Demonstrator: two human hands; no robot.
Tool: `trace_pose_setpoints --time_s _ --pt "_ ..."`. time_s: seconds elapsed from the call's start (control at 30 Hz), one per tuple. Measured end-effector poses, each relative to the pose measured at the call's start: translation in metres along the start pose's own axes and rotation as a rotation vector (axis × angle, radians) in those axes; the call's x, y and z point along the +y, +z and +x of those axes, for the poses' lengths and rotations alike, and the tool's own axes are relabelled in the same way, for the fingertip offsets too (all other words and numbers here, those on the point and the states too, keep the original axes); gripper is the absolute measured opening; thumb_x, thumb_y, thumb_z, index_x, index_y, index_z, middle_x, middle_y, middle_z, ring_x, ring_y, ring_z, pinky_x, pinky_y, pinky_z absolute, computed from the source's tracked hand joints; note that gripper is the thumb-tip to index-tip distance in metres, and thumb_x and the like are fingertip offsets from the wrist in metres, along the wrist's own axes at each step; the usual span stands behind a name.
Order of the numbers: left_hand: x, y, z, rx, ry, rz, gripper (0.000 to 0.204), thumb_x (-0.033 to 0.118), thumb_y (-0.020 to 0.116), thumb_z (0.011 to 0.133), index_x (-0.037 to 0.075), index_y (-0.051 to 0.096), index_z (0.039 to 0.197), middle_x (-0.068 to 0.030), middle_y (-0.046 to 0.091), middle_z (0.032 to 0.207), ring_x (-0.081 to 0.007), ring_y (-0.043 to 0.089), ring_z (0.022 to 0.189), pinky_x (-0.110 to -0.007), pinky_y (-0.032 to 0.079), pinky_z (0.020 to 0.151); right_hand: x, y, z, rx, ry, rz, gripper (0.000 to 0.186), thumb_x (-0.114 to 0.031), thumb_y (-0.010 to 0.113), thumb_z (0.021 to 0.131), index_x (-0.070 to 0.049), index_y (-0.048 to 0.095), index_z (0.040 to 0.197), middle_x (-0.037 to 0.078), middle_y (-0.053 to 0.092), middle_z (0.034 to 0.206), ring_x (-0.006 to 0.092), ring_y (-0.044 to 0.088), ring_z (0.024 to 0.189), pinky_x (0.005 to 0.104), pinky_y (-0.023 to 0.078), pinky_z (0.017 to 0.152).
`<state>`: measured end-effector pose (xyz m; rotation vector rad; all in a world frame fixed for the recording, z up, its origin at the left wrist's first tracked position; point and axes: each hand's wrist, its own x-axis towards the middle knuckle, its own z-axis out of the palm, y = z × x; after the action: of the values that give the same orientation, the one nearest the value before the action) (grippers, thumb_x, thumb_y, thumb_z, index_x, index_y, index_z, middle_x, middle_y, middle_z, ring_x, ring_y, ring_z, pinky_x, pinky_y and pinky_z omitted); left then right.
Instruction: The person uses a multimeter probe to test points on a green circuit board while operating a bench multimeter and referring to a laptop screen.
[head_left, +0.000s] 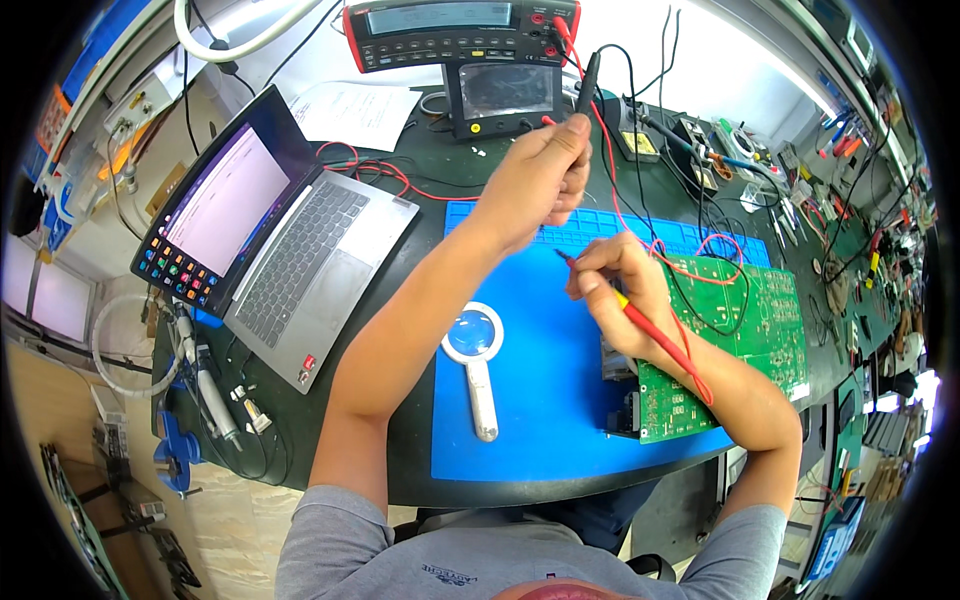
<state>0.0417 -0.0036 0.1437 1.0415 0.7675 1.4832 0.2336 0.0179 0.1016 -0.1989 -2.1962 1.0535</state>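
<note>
My left hand (540,180) is closed round a black test probe (591,84), which sticks up past the thumb, above the far part of the blue mat (540,430). In my right hand (628,285), the fingers pinch a red test probe (664,346) with a yellow band, held like a pen, its dark tip pointing toward the left hand. Below the right forearm lies a large green circuit board (760,340), partly covered by that arm. A white-handled magnifying glass (482,400) rests on the mat, left of the board and touched by neither hand.
At the back stands a bench multimeter (435,45) with red and black leads, above a smaller instrument with a dark screen (508,92). An open laptop (305,250) occupies the left side. Tools and cables crowd the right; a soldering sponge tray (638,145) sits at the back.
</note>
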Motion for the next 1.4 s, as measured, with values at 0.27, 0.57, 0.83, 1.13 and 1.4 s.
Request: trace_pose_setpoints --time_s 0.27,0.57,0.83,1.13,1.4 --pt "0.007 -0.013 -0.012 -0.218 0.164 0.912 0.037 0.038 0.050 0.105 0.003 0.062 0.102 -0.0022 0.057 0.072 -0.0143 0.055 0.069 -0.030 0.045 0.064 0.004 -0.005 0.013 0.299 0.221 0.148 0.034 -0.029 0.054 0.104 0.000 0.062 0.122 0.007 0.063 0.095 0.0108 0.057 0.073 0.0253 0.048 0.063" --pt "-0.005 -0.070 0.023 -0.176 0.087 0.870 0.045 0.038 0.065 0.095 -0.002 0.066 0.115 -0.0115 0.071 0.104 -0.0200 0.068 0.094 -0.033 0.056 0.082 0.008 -0.005 0.016 0.323 0.340 0.189 0.034 -0.033 0.055 0.104 -0.002 0.069 0.108 0.005 0.063 0.083 0.0082 0.053 0.063 0.0236 0.042 0.057" --pt "0.001 -0.082 0.065 0.448 0.371 0.152 0.038 0.027 0.068 0.095 -0.004 0.060 0.115 -0.0160 0.067 0.108 -0.0237 0.068 0.099 -0.033 0.061 0.076 0.009 -0.003 0.017 0.296 0.391 0.215 0.039 -0.038 0.058 0.101 -0.001 0.069 0.108 0.005 0.063 0.082 0.0076 0.053 0.063 0.0225 0.042 0.056" --pt "-0.004 -0.079 0.073 0.495 0.463 0.058 0.036 0.026 0.067 0.095 -0.005 0.057 0.110 -0.0208 0.068 0.108 -0.0263 0.070 0.097 -0.032 0.061 0.070 0.004 -0.004 0.016 0.264 0.431 0.228 0.036 -0.035 0.057 0.102 -0.001 0.069 0.107 0.004 0.061 0.080 0.0078 0.053 0.063 0.0231 0.042 0.056" --pt "-0.001 -0.071 0.073 0.541 0.465 0.141 0.034 0.026 0.064 0.097 -0.004 0.057 0.109 -0.0206 0.069 0.107 -0.0255 0.071 0.096 -0.032 0.060 0.069 0.006 -0.006 0.016 0.246 0.453 0.216 0.037 -0.036 0.056 0.102 -0.001 0.069 0.106 0.002 0.058 0.076 0.0077 0.053 0.063 0.0233 0.041 0.056"
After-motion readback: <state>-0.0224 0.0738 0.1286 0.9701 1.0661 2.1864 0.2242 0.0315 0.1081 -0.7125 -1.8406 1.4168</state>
